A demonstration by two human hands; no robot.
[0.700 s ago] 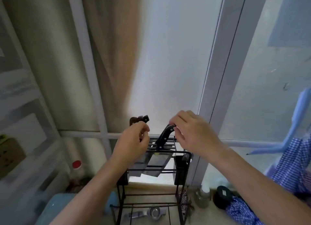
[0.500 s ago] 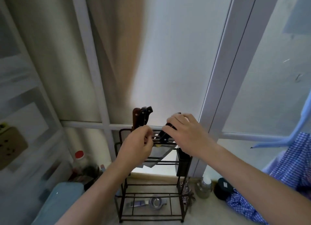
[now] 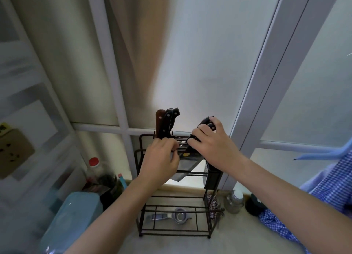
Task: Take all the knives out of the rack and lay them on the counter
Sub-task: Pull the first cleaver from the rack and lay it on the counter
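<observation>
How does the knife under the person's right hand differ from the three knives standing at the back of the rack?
The gripped knife leans at a slant, its broad blade showing below the top rails; the three back knives stand upright with blades hidden. The right hand wraps the gripped knife's handle; no hand holds the back knives' handles, though the left hand sits just below them. The gripped knife's handle is black; one back handle is brown. All still sit in the black wire rack.
</observation>
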